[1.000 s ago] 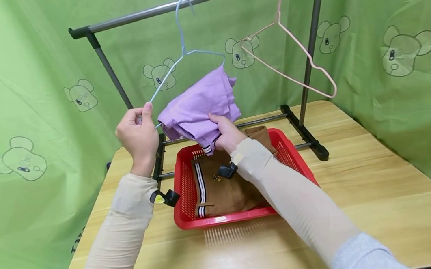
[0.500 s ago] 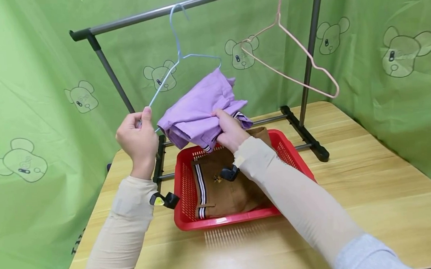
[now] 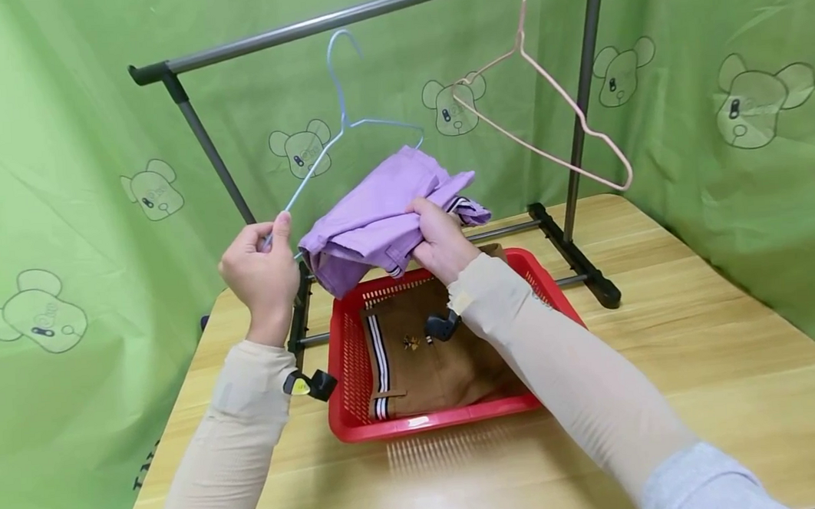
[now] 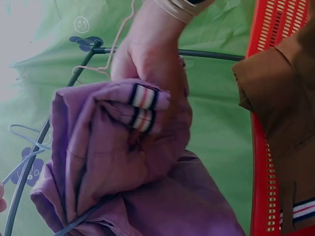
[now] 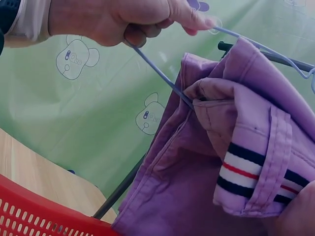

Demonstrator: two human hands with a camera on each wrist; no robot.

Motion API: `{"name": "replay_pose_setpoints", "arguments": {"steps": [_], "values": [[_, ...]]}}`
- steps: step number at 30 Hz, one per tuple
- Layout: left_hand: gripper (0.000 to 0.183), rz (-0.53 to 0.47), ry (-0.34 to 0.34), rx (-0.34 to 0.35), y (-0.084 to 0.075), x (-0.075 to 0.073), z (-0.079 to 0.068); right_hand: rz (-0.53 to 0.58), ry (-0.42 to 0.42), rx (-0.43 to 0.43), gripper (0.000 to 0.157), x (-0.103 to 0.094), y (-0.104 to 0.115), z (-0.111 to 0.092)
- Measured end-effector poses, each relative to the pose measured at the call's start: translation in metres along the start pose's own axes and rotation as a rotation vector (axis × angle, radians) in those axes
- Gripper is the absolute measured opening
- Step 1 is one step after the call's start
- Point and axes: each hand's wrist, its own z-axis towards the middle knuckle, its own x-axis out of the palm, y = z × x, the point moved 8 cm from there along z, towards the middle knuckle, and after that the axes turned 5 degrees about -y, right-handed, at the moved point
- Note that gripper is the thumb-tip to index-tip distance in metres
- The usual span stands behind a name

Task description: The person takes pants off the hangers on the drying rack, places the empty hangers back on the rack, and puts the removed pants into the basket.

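Note:
My left hand [image 3: 261,270] pinches the lower left corner of a light blue wire hanger [image 3: 319,155], thumb on top. Purple pants [image 3: 374,210] hang folded over the hanger's bottom bar. In the right wrist view the bar [image 5: 160,73] runs from the left hand into the fold. My right hand [image 3: 443,241] grips the bunched right side of the pants, thumb on top, the other fingers hidden beneath the cloth. A striped band with a belt loop [image 5: 270,162] shows by this hand. The hanger's hook [image 3: 343,46] stands just below the rail in the head view.
A red plastic basket [image 3: 430,421] stands on the wooden table [image 3: 696,347] under the pants, with folded brown pants [image 3: 413,369] in it. Behind stands a metal clothes rack [image 3: 265,39]. A pink hanger [image 3: 565,85] hangs at its right side.
The blue hanger has come down a little, its hook sinking from across the rail to below it. My right hand has moved slightly right and up, spreading the pants' striped edge rightward.

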Motion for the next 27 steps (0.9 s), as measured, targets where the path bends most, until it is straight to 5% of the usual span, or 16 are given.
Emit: {"name": "replay_pose_setpoints", "arguments": {"steps": [9, 18, 27], "values": [[0.026, 0.018, -0.023, 0.081, -0.007, 0.002, -0.003, 0.066, 0.038, -0.009, 0.057, 0.007, 0.001, -0.005], [0.025, 0.035, -0.009, 0.047, 0.0, 0.006, -0.006, 0.101, 0.069, -0.023, 0.053, 0.011, 0.001, -0.008], [0.027, 0.084, 0.014, 0.095, -0.003, 0.011, -0.011, 0.109, 0.107, -0.025, 0.054, 0.014, 0.002, -0.012]]}}
